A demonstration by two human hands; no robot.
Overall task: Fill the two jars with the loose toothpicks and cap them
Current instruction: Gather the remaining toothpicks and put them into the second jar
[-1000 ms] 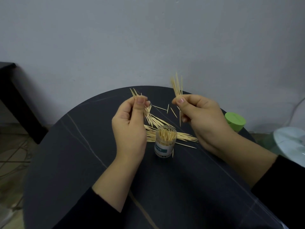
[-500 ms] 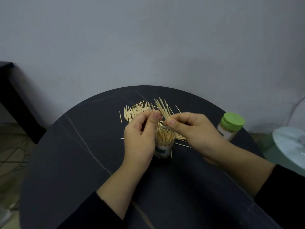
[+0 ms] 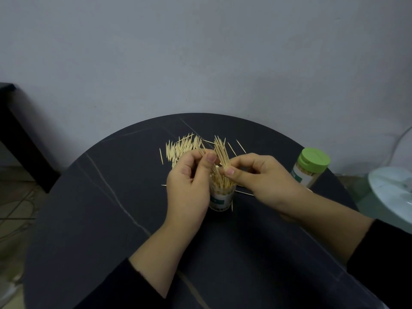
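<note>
Around the work, a round dark counter stands against a pale grey wall, with a black piece of furniture off to the left and a white rounded object past the right edge. A capped jar with a green cap stands upright near the counter's right rim, its lower corner behind the right wrist. The open jar stands upright mid-counter between the 2 hands, already packed with sticks; the left hand covers its left side. Beyond it the loose toothpicks lie fanned on the counter, partly hidden by both hands, and 1 or 2 strays poke out sideways from behind them.

Compared with 1 s ago, the hands have dropped from a raised, spread position to meet just over the jar's mouth, and the capped jar — then showing only its cap — now shows its label. Since 0.5 s ago little has shifted.

The right hand comes in from the right, fingers curled, thumb and forefinger closed in a tight grip on a bundle that leans up and away, its lower ends down among the sticks in the open jar. The left hand is upright, thumb pressed to forefinger — its grip pinches a small bunch of sticks just beside the bundle.
</note>
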